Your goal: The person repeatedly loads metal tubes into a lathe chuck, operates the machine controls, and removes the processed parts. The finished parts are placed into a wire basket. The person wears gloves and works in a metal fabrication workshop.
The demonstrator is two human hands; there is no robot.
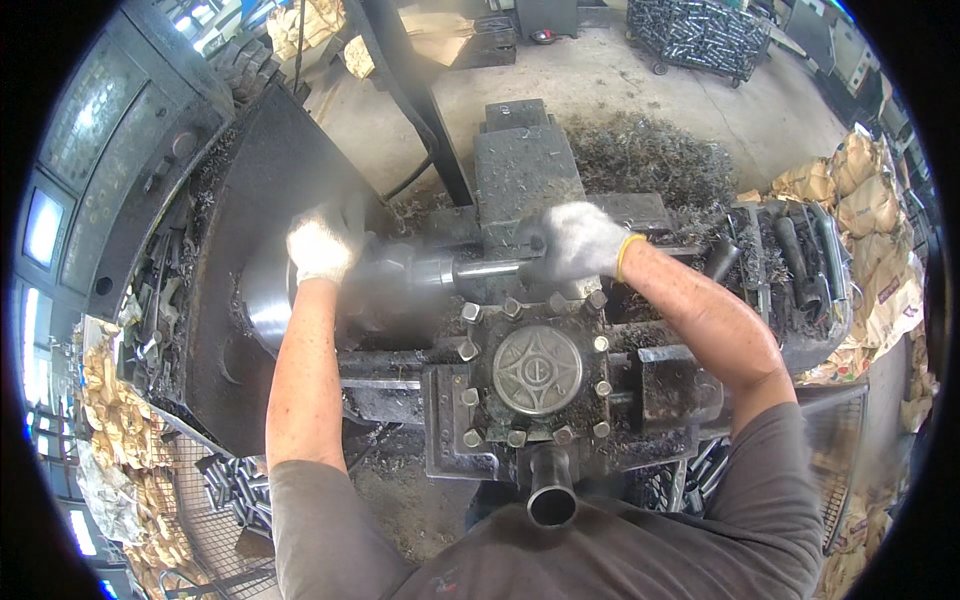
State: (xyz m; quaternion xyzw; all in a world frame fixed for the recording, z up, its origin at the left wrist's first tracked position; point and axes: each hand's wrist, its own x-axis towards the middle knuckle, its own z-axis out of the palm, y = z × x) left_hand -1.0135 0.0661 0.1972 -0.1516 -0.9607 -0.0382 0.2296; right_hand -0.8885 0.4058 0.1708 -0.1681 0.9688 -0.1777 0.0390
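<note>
A lathe fills the middle of the head view, its shiny chuck (268,300) at the left. My left hand (322,246), in a white glove, is at the top of the chuck; a blur over this area hides its fingers. From the chuck's side a bright metal rod (488,269) runs right, toward my gloved right hand (582,240). That hand's fingers are curled and closed around the rod's right part, the fingertips dark with grime. Just nearer to me stands the square tool post (538,370), ringed with bolts, with a round cap and a tubular handle socket (552,490).
Metal shavings (650,160) heap behind the lathe. A dark upright post (420,110) rises beyond it. At the right, a tray (835,300) holds dark tubes beside brown paper sacks (880,250). Metal pieces (238,490) lie at lower left; a wheeled bin (697,40) stands far back.
</note>
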